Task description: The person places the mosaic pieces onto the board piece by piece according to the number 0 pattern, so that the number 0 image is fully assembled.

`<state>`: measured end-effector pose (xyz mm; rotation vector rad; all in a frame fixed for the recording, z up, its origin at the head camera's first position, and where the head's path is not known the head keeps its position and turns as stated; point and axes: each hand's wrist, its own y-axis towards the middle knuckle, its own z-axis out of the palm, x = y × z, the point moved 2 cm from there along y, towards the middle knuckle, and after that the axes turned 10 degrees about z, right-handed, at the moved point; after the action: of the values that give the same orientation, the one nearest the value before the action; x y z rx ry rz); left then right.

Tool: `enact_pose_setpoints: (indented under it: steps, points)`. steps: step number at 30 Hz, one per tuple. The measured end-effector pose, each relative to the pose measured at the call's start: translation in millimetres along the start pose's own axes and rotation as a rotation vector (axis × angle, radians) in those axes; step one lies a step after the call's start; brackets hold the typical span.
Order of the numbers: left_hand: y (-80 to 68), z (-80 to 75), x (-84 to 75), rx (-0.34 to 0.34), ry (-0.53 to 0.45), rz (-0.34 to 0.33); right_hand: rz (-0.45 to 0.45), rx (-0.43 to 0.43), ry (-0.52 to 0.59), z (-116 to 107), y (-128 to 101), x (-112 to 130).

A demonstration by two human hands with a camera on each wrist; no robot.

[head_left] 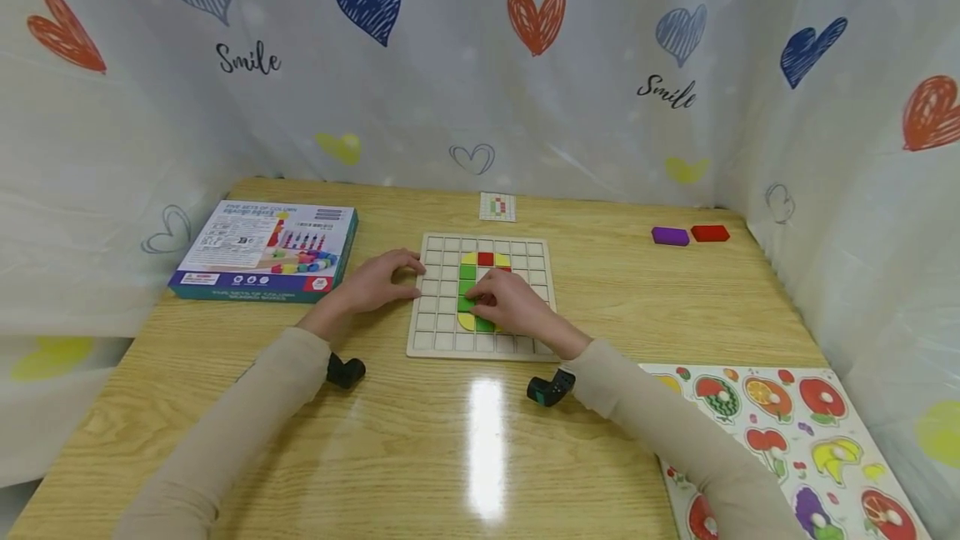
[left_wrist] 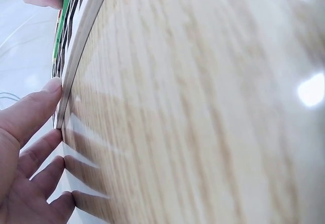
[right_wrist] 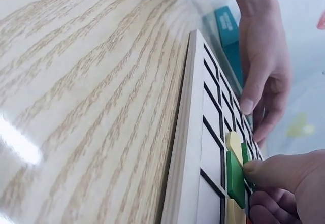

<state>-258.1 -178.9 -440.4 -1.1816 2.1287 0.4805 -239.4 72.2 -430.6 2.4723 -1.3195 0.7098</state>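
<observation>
A wooden grid board (head_left: 433, 343) lies flat on the table, bearing green, red and yellow tiles in a rounded shape. My left hand (head_left: 381, 280) rests its thumb and fingertips against the board's left edge, fingers loosely bent. Over the middle of the board, my right hand (head_left: 512, 302) pinches a green tile (head_left: 465, 304) in the left column, between thumb and fingers. A red tile (head_left: 485, 258) sits at the top of the shape. Below, a yellow rounded tile (head_left: 466, 322) lies beside another green tile (head_left: 484, 326). My right hand covers the shape's centre and part of its right side.
Behind the board lies a small pattern card (head_left: 497, 207). A boxed bead set (head_left: 262, 252) is at the left. Purple (head_left: 671, 236) and red (head_left: 710, 233) blocks lie at the back right. A fruit puzzle board (head_left: 795, 432) sits front right, partly under my right forearm.
</observation>
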Motion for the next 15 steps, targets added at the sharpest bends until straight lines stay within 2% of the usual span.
enact_pose_setpoints:
  steps: [15]
  points:
    - [-0.4, -1.2, -2.2, -0.001, -0.002, 0.022, 0.019, -0.008, 0.034, 2.7, 1.4, -3.3]
